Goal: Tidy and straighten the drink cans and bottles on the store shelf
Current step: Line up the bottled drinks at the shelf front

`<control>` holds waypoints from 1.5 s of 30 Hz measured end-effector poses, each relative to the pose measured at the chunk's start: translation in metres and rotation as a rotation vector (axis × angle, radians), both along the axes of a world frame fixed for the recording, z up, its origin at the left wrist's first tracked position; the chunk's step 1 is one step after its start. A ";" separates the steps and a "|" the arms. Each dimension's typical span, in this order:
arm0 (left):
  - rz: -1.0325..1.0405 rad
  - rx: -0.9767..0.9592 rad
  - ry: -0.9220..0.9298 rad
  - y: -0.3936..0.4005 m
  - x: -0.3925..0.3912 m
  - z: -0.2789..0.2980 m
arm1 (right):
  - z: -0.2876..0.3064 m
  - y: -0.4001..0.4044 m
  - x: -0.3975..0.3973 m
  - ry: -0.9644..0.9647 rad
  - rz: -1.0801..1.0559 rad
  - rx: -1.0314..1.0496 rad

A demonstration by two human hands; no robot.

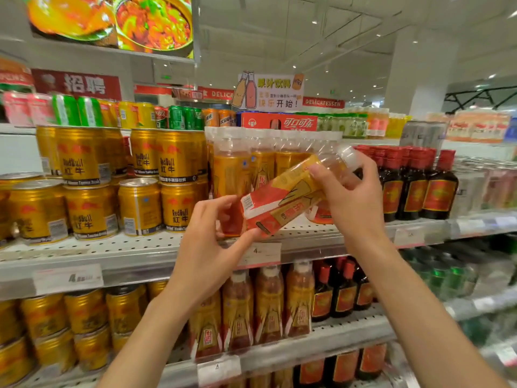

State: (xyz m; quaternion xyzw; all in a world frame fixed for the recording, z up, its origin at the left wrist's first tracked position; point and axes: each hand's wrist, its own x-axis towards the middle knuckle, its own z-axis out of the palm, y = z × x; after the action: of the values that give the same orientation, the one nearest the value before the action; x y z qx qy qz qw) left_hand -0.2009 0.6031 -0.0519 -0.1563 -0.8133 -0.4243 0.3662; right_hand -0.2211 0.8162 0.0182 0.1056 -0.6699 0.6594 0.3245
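Outward, tilted bottle [291, 191] gripped by both hands [207, 247] [355, 197], beyond shelf edge [140, 264].

We stand in a supermarket drinks aisle, metal shelves [156, 256] with price tags [68, 278], stacked gold cans [89, 211], dark bottles [414, 186], hanging juice sign [270, 92]

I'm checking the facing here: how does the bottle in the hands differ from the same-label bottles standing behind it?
The held bottle lies tilted, cap up-right; the shelf bottles stand upright. It is off the shelf, gripped by the left hand at its base and the right hand near its cap. Both have orange-red labels and clear caps.
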 end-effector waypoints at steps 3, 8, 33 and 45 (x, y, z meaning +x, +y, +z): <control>0.148 0.010 0.051 -0.006 -0.012 -0.001 | 0.012 0.005 -0.019 0.052 -0.016 0.077; 0.240 0.003 -0.008 -0.015 -0.023 -0.005 | 0.007 -0.013 -0.051 0.043 0.032 0.234; 0.270 -0.073 -0.010 -0.022 -0.034 -0.003 | -0.024 -0.019 -0.064 -0.190 0.279 0.473; 0.240 -0.046 -0.064 -0.020 -0.028 0.000 | -0.034 -0.021 -0.058 -0.170 0.216 0.530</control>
State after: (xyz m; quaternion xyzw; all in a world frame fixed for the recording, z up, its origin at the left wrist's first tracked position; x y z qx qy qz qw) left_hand -0.2287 0.5833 -0.0522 -0.0528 -0.8468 -0.3636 0.3846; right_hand -0.2793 0.7951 -0.0160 0.2018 -0.8283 0.4988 0.1563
